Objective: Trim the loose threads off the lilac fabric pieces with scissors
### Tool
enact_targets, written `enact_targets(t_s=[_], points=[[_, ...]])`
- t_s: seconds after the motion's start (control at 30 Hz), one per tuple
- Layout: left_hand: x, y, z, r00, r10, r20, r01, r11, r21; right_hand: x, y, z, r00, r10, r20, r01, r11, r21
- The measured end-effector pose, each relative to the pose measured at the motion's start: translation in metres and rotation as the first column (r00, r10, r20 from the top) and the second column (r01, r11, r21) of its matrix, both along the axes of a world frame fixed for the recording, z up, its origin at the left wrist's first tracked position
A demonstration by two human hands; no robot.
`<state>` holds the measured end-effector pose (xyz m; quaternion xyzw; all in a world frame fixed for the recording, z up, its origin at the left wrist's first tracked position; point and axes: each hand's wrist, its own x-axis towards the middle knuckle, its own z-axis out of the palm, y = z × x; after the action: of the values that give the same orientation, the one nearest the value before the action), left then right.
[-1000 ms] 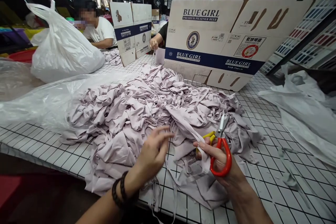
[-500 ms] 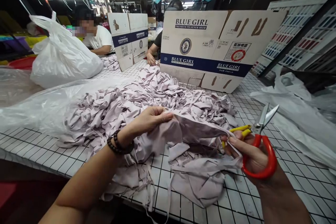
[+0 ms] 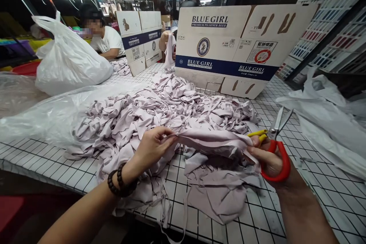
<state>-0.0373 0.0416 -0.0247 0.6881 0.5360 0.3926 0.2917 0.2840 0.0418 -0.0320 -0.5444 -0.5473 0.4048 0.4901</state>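
A pale pinkish-mauve fabric piece (image 3: 211, 136) is stretched sideways between my two hands, above the table. At its left end, my left hand (image 3: 153, 148) pinches the edge between thumb and fingers. My right hand (image 3: 270, 158) grips the other end and also carries red-handled scissors (image 3: 283, 162), their blades apart and pointing up and away. Two yellow prongs (image 3: 259, 134) stick out by the scissors' pivot; I cannot tell whether they are part of them. Behind my hands spreads a heap of the same fabric (image 3: 137, 116). Another flat piece (image 3: 217, 202) lies below, nearer me.
Cardboard panels (image 3: 217, 42) stand upright across the grid-patterned table (image 3: 177, 206). A full white plastic bag (image 3: 71, 61) is at the left, with clear plastic (image 3: 51, 114) before it. More white bags (image 3: 323, 122) lie right. Co-workers (image 3: 110, 42) sit beyond; one's hand holds up fabric (image 3: 170, 51).
My left hand has moved left and down, drawing the fabric straighter. My right hand and the scissors have shifted slightly left. Behind the panels, a co-worker's hand has risen with fabric.
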Motion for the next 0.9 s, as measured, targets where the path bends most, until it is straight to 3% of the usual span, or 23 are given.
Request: enact_targets(t_s=[0.03,0.1,0.17,0.23,0.3,0.37,0.4,0.47,0.53,0.6,0.77,0.83,0.9], points=[[0.0,-0.008,-0.001,0.999,-0.025,-0.036,0.025,1.0,-0.007,0.001,-0.002,0.0,1.0,0.025,-0.009,-0.025,0.999,-0.047],[-0.001,-0.026,-0.008,0.972,-0.177,-0.154,0.152,0.975,-0.162,0.003,-0.009,-0.003,0.996,0.07,-0.058,-0.079,0.98,-0.18],[-0.001,-0.041,-0.018,0.879,-0.403,-0.253,0.298,0.88,-0.369,0.005,-0.015,-0.007,0.993,0.101,-0.067,-0.116,0.951,-0.287],[0.0,-0.048,-0.026,0.808,-0.53,-0.259,0.378,0.802,-0.462,0.007,-0.021,-0.011,0.991,0.117,-0.073,-0.135,0.926,-0.353],[0.006,-0.042,-0.031,0.838,-0.482,-0.257,0.369,0.846,-0.385,0.008,-0.024,-0.013,0.988,0.124,-0.092,-0.151,0.905,-0.399],[0.018,-0.026,-0.033,0.88,-0.395,-0.263,0.346,0.914,-0.213,0.008,-0.026,-0.013,0.985,0.131,-0.112,-0.165,0.898,-0.408],[0.025,-0.015,-0.034,0.875,-0.395,-0.28,0.372,0.919,-0.131,0.008,-0.026,-0.012,0.983,0.139,-0.118,-0.176,0.896,-0.408],[0.042,0.008,-0.034,0.795,-0.495,-0.351,0.505,0.86,-0.072,0.007,-0.026,-0.01,0.981,0.156,-0.118,-0.191,0.891,-0.413],[0.058,0.029,-0.034,0.681,-0.592,-0.43,0.609,0.785,-0.116,0.007,-0.028,-0.007,0.981,0.168,-0.102,-0.195,0.885,-0.423],[0.07,0.045,-0.032,0.605,-0.634,-0.482,0.642,0.746,-0.176,0.008,-0.031,-0.006,0.979,0.185,-0.086,-0.204,0.88,-0.429],[0.066,0.051,-0.011,0.537,-0.659,-0.526,0.652,0.721,-0.237,0.023,-0.039,-0.003,0.978,0.209,-0.013,-0.193,0.874,-0.445],[0.055,0.039,0.01,0.521,-0.679,-0.517,0.663,0.703,-0.256,0.026,-0.035,0.007,0.98,0.197,0.035,-0.166,0.897,-0.41],[0.045,0.02,0.035,0.495,-0.77,-0.403,0.708,0.626,-0.327,0.02,-0.023,0.022,0.98,0.188,0.058,-0.159,0.93,-0.332]])
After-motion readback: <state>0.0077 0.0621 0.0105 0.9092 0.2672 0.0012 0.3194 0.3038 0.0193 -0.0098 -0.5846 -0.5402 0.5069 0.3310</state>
